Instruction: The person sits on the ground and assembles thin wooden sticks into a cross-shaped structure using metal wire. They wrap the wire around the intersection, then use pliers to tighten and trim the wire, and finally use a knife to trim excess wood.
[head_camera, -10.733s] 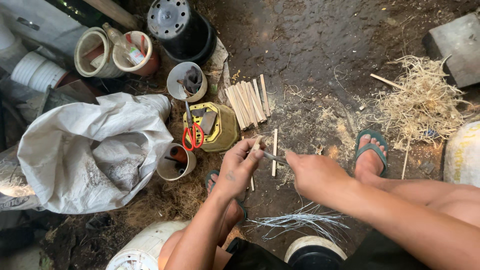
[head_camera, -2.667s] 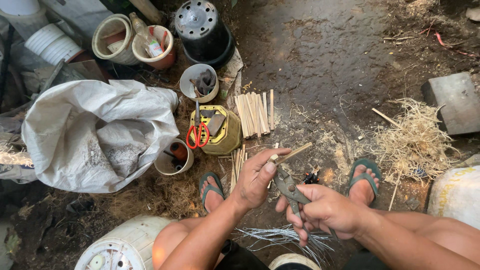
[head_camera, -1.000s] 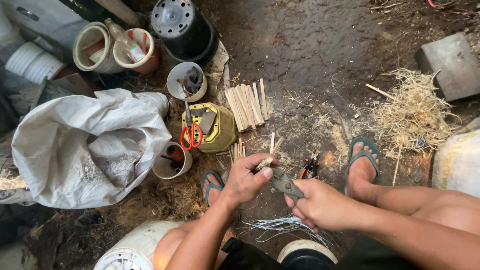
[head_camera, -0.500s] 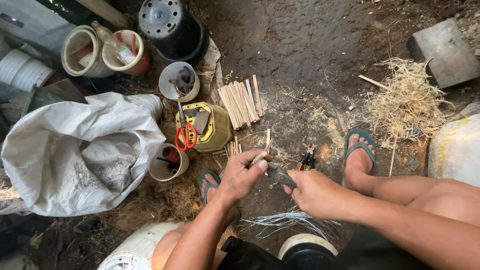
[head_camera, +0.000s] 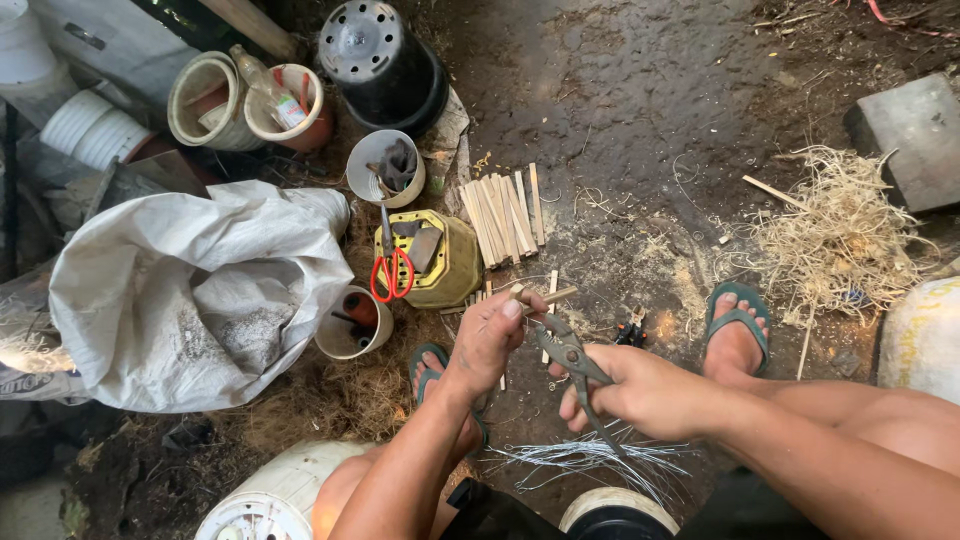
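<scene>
Seen from the head camera, the left hand (head_camera: 490, 340) is pinched shut on a short wooden stick (head_camera: 548, 296), thumb and fingertips clamping it so the pale end pokes out to the right. The right hand (head_camera: 640, 390) is closed around the handles of a pair of pliers (head_camera: 572, 360), whose nose points up toward the stick and sits just below it.

Half a second ago the two hands were a little apart, with the stick held more upright; now they have drawn together and the stick lies nearly level, close to the plier tips. The camera has also shifted slightly, so the ground things sit lower in view.

Just beyond the hands lies a row of cut sticks (head_camera: 502, 210) on the dirt, beside a yellow tin (head_camera: 445, 262) with red-handled scissors (head_camera: 392, 268) resting on it. A big white sack (head_camera: 190, 300) slumps to the left. A bundle of thin wires (head_camera: 590, 460) lies under the right hand, and a heap of wood shavings (head_camera: 840, 240) sits far right, past a foot in a green sandal (head_camera: 735, 325).
</scene>
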